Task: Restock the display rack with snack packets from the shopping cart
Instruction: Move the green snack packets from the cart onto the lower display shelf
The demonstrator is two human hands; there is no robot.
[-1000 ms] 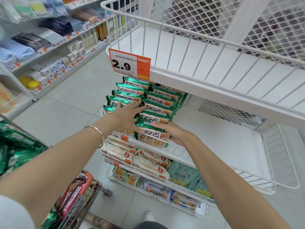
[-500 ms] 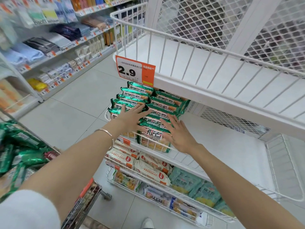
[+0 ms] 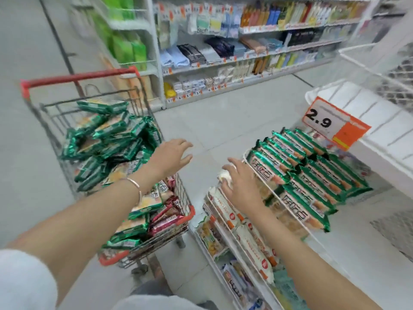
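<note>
Green snack packets [image 3: 310, 173] lie stacked in two rows on the white wire display rack [image 3: 357, 249], under an orange 2.9 price sign [image 3: 333, 125]. At the left stands a red-trimmed shopping cart [image 3: 55, 104] piled with more green packets [image 3: 111, 135] and some red ones [image 3: 166, 217]. My left hand [image 3: 169, 156], a bangle on its wrist, hovers with spread fingers over the cart's right side, holding nothing. My right hand [image 3: 240, 179] is empty too, fingers relaxed, just left of the rack's front edge.
Lower rack tiers hold white and orange packets [image 3: 237, 218] and other snacks [image 3: 211, 237]. A white shelf unit [image 3: 245, 57] of household goods lines the aisle behind. Grey floor tiles [image 3: 223, 117] lie between cart and rack. The view is blurred.
Both hands left the stacked green packets on the rack and swung left toward the cart. The view turned left, bringing the cart fully into sight.
</note>
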